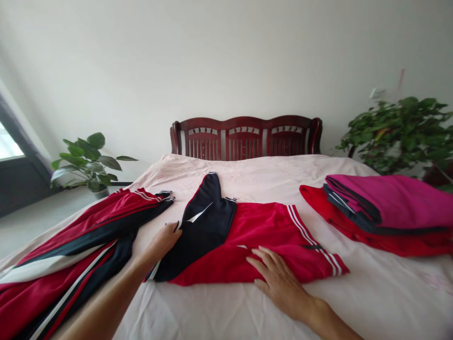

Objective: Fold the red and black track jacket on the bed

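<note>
A red and navy jacket (262,222) with white-striped cuffs and hem lies partly folded across the bed. My left hand (168,238) pinches the edge of its navy part, close to a white slit of lining. One navy sleeve points up toward the headboard. My right hand (276,278) rests flat on the red lower half, fingers spread. To the left, more red, navy and white striped garments (88,255) lie spread in a loose layer, beside my left forearm.
A stack of folded clothes (392,203), magenta on top and red below, sits on the bed (240,311) at the right. The dark wooden headboard (244,137) stands at the back. Potted plants, a left one (88,160) and a right one (399,132), flank the bed.
</note>
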Motion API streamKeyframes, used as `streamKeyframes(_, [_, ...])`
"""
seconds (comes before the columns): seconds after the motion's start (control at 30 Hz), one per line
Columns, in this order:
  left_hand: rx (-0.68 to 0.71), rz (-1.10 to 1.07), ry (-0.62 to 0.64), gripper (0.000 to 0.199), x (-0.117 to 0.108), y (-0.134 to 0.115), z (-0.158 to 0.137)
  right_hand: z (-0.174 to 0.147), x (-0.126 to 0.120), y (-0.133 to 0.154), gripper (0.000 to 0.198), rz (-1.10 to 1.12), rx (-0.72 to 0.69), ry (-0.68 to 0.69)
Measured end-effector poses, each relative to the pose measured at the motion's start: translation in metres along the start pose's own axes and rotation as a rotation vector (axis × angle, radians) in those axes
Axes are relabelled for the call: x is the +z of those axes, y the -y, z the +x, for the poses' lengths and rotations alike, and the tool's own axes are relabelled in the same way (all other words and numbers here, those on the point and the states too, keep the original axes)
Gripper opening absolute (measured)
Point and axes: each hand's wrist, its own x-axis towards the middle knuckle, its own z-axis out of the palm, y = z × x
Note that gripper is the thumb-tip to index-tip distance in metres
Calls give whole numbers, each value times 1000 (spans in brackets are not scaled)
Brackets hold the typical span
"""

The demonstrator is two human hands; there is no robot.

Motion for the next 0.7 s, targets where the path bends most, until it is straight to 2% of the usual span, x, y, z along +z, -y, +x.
streamKeyframes(0.07, [104, 41, -41, 30, 1, -12, -10, 5, 7, -5, 53, 69, 47, 40])
streamKeyframes(0.13, [397, 125, -18, 35, 4, -25, -28, 12, 4, -12, 59, 191, 71, 96])
streamKeyframes(0.2, [781, 238, 110, 35, 12, -35, -49, 21, -4, -19, 58, 376, 124, 114])
streamKeyframes(0.27, [1007, 340, 247, 34, 25, -37, -68, 33, -15, -22, 52, 625, 240, 47])
streamKeyframes(0.33, [1041, 423, 285, 38, 39, -29, -82, 49, -23, -21, 49, 888, 400, -60])
streamKeyframes(0.43, [998, 488, 242, 46, 52, -8, -90, 80, -25, -17, 57, 1130, 580, -142])
streamKeyframes(0.5, [994, 499, 198, 49, 55, 6, -91, 105, -19, -17, 60, 1138, 671, -210])
streamKeyframes(0.6, [966, 492, 115, 52, 55, 26, -93, 138, -8, -31, 62, 1039, 835, -408])
streamKeyframes(0.7, [852, 473, 20, 60, 55, 44, -98, 160, 1, -54, 60, 1013, 962, -518])
